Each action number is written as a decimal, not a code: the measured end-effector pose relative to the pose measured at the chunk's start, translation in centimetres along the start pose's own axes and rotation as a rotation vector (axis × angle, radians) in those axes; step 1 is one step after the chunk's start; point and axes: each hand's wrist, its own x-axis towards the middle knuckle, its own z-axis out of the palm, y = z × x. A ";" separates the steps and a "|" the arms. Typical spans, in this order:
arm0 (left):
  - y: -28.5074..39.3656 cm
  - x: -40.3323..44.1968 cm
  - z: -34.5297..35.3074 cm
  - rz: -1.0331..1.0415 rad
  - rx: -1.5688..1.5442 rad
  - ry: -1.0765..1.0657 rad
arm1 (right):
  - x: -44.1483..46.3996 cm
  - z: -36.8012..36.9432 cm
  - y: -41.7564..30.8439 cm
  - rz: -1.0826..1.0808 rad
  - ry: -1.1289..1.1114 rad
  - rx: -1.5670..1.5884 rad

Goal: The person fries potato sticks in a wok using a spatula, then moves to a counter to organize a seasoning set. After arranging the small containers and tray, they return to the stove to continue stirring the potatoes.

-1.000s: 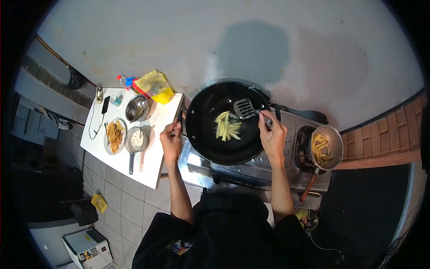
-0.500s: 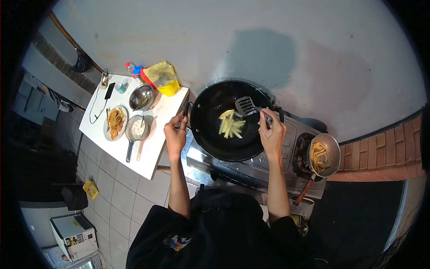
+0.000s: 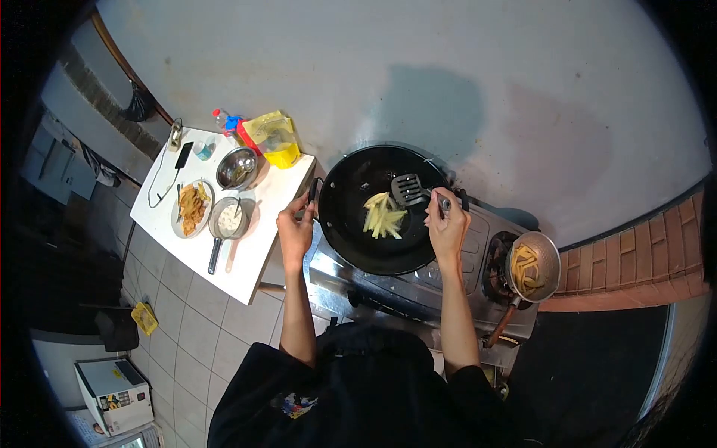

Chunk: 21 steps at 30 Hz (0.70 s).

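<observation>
Pale cut potato strips (image 3: 384,216) lie in a heap in the middle of a large black wok (image 3: 347,250) on the stove. My left hand (image 3: 296,230) is closed around the wok's left loop handle (image 3: 314,190). In my right hand (image 3: 448,233) is a slotted spatula (image 3: 408,190), gripped near the wok's right side. Its slotted head is over the wok, just beyond and right of the strips. I cannot tell whether the head touches the wok's surface.
On the stove's right burner, a small pan (image 3: 549,257) holds browned strips. The white table (image 3: 258,254) at left bears a plate of fried food (image 3: 193,209), a metal bowl (image 3: 237,169), a saucepan with white contents (image 3: 228,218) and a yellow bag (image 3: 275,140). A wall (image 3: 328,75) rises behind the stove.
The whole view has shifted slightly, so the scene sits a little lower. Both hands keep their grips, and the spatula head remains near the strips with little movement.
</observation>
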 end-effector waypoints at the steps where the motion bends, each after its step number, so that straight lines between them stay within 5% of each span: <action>1: 0.1 0.0 0.0 0.000 -0.003 0.004 | -0.1 0.1 0.3 0.015 -0.011 0.036; 21: -0.1 -0.1 -0.1 0.012 -0.066 -0.031 | -0.1 0.6 0.2 -0.032 -0.097 0.051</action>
